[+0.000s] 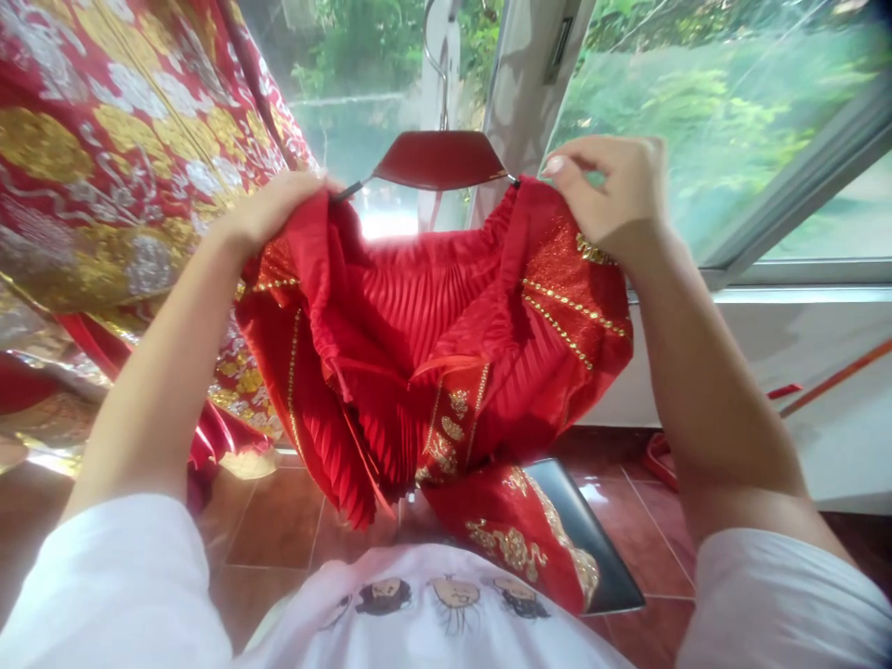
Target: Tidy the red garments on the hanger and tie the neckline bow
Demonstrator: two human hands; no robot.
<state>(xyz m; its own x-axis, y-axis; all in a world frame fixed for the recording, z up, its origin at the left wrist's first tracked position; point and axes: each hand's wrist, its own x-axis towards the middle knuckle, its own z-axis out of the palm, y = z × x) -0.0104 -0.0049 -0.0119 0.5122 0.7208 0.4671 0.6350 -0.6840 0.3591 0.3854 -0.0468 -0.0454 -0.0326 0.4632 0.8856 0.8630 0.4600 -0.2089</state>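
Observation:
A red pleated skirt (pixel 432 288) with a gathered waistband and gold beaded trim hangs in front of me. It is on a hanger (pixel 440 160) with a dark red bar, thin metal arms and a wire hook. My left hand (pixel 275 209) is closed over the waistband at the hanger's left end, its fingertips partly hidden. At the opposite end, my right hand (pixel 620 190) pinches the skirt's top edge between thumb and fingers. Below, a red panel with gold embroidery (pixel 516 539) drapes across a black seat (pixel 592 548).
Red, gold and silver brocade cloth (pixel 104 139) hangs close on the left. Behind the hanger stands a window with metal frames (pixel 522 102). A red slipper-like object (pixel 662 460) lies on the tiled floor (pixel 271 520), near the white wall (pixel 767 372).

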